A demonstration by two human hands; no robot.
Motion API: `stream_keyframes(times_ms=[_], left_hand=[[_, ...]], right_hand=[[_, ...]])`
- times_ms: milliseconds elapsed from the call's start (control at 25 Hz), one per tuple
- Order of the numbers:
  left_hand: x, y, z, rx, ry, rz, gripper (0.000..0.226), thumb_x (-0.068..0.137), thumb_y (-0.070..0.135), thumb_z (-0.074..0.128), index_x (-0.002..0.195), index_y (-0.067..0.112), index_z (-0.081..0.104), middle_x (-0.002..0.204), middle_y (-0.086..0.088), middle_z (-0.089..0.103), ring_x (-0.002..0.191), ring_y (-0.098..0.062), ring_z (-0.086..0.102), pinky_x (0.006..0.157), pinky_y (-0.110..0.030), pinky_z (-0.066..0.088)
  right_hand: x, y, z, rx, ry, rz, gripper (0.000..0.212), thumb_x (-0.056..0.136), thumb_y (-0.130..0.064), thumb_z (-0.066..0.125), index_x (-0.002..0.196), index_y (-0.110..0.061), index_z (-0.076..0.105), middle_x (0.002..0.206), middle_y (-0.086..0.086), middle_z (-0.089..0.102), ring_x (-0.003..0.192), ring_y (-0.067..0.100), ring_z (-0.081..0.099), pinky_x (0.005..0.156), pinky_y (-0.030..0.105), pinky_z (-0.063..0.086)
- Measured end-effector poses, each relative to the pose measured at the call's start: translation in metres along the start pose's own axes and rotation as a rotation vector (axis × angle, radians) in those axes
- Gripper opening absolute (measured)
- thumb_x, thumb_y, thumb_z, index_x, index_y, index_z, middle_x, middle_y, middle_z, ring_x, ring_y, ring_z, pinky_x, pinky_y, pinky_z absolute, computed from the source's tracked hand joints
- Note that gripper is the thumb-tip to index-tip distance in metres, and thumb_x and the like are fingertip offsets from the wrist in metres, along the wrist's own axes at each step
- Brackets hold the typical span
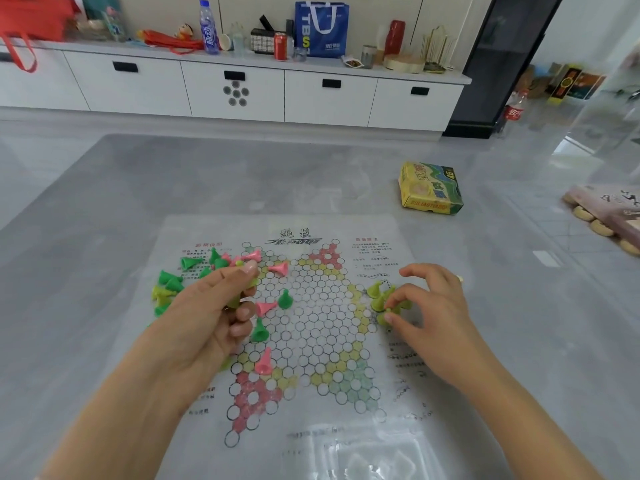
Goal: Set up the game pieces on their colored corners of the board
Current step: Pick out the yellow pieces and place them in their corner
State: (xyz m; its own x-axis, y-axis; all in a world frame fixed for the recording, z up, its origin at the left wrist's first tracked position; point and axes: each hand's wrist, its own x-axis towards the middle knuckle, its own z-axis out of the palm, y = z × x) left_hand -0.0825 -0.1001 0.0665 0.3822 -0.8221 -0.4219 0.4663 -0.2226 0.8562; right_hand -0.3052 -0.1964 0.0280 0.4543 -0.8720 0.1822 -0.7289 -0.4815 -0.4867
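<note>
A thin paper checkers board [311,344] with a star of circles lies flat on the grey table. My left hand [211,313] grips a few yellow-green cone pieces [237,299] over the board's left side. My right hand [426,306] pinches a yellow-green piece [388,311] at the right yellow corner, where several yellow-green cones [375,292] stand clustered. Pink cones [265,362] and dark green cones [259,330] lie scattered on the left half. A heap of green, pink and yellow pieces [194,268] sits at the board's upper left.
A yellow-green game box [431,188] lies on the table behind the board to the right. A pink pack with round biscuits [609,216] sits at the far right edge. White cabinets [235,88] with bottles and bags on top stand behind.
</note>
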Motion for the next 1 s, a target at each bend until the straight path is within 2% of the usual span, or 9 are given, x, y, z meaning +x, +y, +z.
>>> stream_keyframes(times_ms=[240, 360, 440, 520, 560, 640, 680, 800, 1000], left_hand=[[0.001, 0.0, -0.001, -0.025, -0.007, 0.009, 0.021, 0.059, 0.025, 0.064, 0.075, 0.014, 0.056, 0.064, 0.003, 0.048, 0.039, -0.004, 0.038, 0.033, -0.012, 0.03], [-0.001, 0.001, -0.001, -0.011, -0.02, 0.019, 0.016, 0.059, 0.023, 0.064, 0.069, 0.014, 0.055, 0.06, 0.004, 0.048, 0.041, -0.005, 0.037, 0.034, -0.013, 0.031], [-0.006, 0.0, 0.002, 0.127, -0.046, 0.036, 0.017, 0.062, 0.026, 0.065, 0.068, 0.014, 0.055, 0.052, 0.006, 0.046, 0.039, -0.005, 0.035, 0.038, -0.014, 0.032], [-0.012, -0.007, 0.009, 0.396, -0.073, 0.091, 0.017, 0.07, 0.029, 0.067, 0.073, 0.015, 0.058, 0.051, 0.009, 0.051, 0.037, -0.001, 0.039, 0.046, -0.015, 0.035], [-0.014, -0.011, 0.013, 0.518, -0.082, 0.14, 0.016, 0.073, 0.031, 0.067, 0.075, 0.018, 0.06, 0.058, 0.009, 0.058, 0.04, 0.002, 0.044, 0.051, -0.016, 0.037], [-0.016, -0.019, 0.019, 0.691, -0.076, 0.237, 0.016, 0.073, 0.036, 0.068, 0.074, 0.022, 0.06, 0.079, 0.006, 0.066, 0.057, 0.002, 0.055, 0.057, -0.016, 0.043], [-0.015, -0.021, 0.02, 0.741, -0.064, 0.275, 0.017, 0.073, 0.038, 0.069, 0.073, 0.024, 0.06, 0.082, 0.006, 0.067, 0.064, 0.0, 0.057, 0.057, -0.013, 0.044], [-0.011, -0.024, 0.017, 0.79, -0.05, 0.332, 0.018, 0.07, 0.038, 0.071, 0.069, 0.025, 0.059, 0.067, 0.007, 0.06, 0.051, 0.002, 0.049, 0.052, -0.013, 0.043], [-0.011, -0.024, 0.015, 0.829, -0.062, 0.359, 0.018, 0.072, 0.035, 0.071, 0.07, 0.024, 0.057, 0.067, 0.004, 0.059, 0.053, -0.003, 0.048, 0.053, -0.018, 0.046]], right_hand=[[-0.001, 0.001, 0.001, 0.021, -0.038, 0.017, 0.009, 0.079, -0.023, 0.067, 0.08, -0.028, 0.06, 0.118, -0.017, 0.034, 0.126, 0.006, 0.02, 0.101, 0.023, 0.013], [-0.002, -0.003, -0.005, 0.107, -0.008, 0.047, 0.012, 0.078, -0.022, 0.068, 0.078, -0.03, 0.059, 0.117, -0.016, 0.039, 0.117, 0.0, 0.025, 0.1, 0.018, 0.019], [-0.002, -0.013, -0.014, 0.243, 0.082, 0.067, 0.014, 0.078, -0.022, 0.067, 0.076, -0.033, 0.059, 0.114, -0.018, 0.046, 0.113, -0.001, 0.033, 0.092, 0.009, 0.023], [-0.002, -0.033, -0.02, 0.38, 0.115, 0.019, 0.009, 0.078, -0.027, 0.065, 0.077, -0.035, 0.061, 0.107, -0.022, 0.053, 0.108, -0.004, 0.045, 0.089, 0.007, 0.03], [-0.002, -0.043, -0.019, 0.43, 0.077, -0.033, 0.002, 0.079, -0.033, 0.063, 0.079, -0.035, 0.062, 0.104, -0.021, 0.056, 0.105, -0.003, 0.049, 0.087, 0.007, 0.034], [-0.002, -0.061, -0.012, 0.44, -0.037, -0.151, 0.013, 0.078, -0.042, 0.055, 0.083, -0.034, 0.064, 0.1, -0.021, 0.057, 0.096, -0.002, 0.054, 0.081, 0.009, 0.04], [-0.002, -0.067, -0.007, 0.431, -0.096, -0.168, 0.013, 0.078, -0.041, 0.056, 0.084, -0.034, 0.065, 0.097, -0.021, 0.059, 0.092, 0.0, 0.056, 0.078, 0.012, 0.043], [-0.002, -0.075, 0.0, 0.486, -0.192, -0.109, 0.009, 0.084, -0.026, 0.061, 0.08, -0.028, 0.068, 0.083, -0.012, 0.065, 0.077, 0.005, 0.058, 0.07, 0.02, 0.047], [-0.003, -0.076, 0.002, 0.614, -0.258, -0.04, 0.009, 0.081, -0.02, 0.064, 0.076, -0.024, 0.07, 0.074, -0.008, 0.069, 0.067, 0.002, 0.059, 0.061, 0.011, 0.045]])
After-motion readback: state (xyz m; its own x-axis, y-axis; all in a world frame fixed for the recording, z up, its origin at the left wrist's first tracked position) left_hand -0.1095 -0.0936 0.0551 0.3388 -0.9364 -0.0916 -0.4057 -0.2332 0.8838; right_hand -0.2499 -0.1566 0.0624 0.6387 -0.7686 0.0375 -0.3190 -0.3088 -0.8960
